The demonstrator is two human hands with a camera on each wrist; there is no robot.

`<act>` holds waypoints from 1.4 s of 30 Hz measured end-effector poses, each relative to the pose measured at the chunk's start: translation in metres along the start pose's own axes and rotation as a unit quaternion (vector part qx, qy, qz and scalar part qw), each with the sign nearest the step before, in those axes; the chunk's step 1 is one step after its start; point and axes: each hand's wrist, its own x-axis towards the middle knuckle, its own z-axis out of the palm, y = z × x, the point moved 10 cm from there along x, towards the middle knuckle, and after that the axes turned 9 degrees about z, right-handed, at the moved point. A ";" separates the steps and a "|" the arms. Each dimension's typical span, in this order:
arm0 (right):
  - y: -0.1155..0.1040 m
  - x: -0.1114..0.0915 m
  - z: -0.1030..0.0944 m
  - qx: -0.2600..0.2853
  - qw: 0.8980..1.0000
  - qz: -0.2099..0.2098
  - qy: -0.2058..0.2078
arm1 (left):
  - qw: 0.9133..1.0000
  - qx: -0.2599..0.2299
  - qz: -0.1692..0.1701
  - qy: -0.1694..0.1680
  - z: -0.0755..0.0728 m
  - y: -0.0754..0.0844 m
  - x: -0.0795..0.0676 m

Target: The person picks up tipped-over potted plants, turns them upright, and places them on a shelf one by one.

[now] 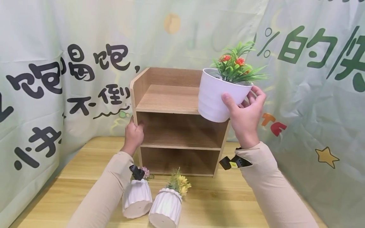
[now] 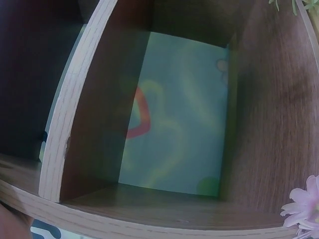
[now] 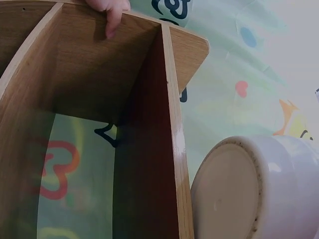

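My right hand (image 1: pixel 248 117) holds a white flowerpot (image 1: pixel 214 96) with green leaves and red flowers, thumb on its near side. In the head view the pot overlaps the top right of a small wooden shelf (image 1: pixel 168 103); the right wrist view shows the pot's pale underside (image 3: pixel 229 194) beside the shelf's top board. With my left hand (image 1: pixel 134 134) I grip the shelf's left side panel, thumb inside the middle compartment. The shelf stands upright on the table, its compartments facing me. In the right wrist view, fingers (image 3: pixel 113 20) of the left hand curl over that panel's edge.
Two white ribbed pots lie tipped on the wooden table (image 1: pixel 242 196) before the shelf, bases toward me. One pot (image 1: pixel 137 198) has pink flowers, the other (image 1: pixel 166 209) yellow ones. Printed cloth curtains (image 1: pixel 182 38) hang behind and at both sides.
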 end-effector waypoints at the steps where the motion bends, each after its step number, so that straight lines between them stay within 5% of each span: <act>1: 0.000 0.000 0.000 -0.004 1.000 0.000 0.003 | 1.000 0.000 0.001 0.001 0.000 0.000 0.000; 15: 0.004 0.001 0.005 -0.044 0.999 -0.002 0.025 | 1.000 -0.007 -0.005 -0.003 0.003 0.000 -0.001; 42: 0.005 0.001 0.025 -0.124 0.986 -0.075 0.079 | 1.000 -0.008 -0.010 0.009 0.000 0.002 -0.001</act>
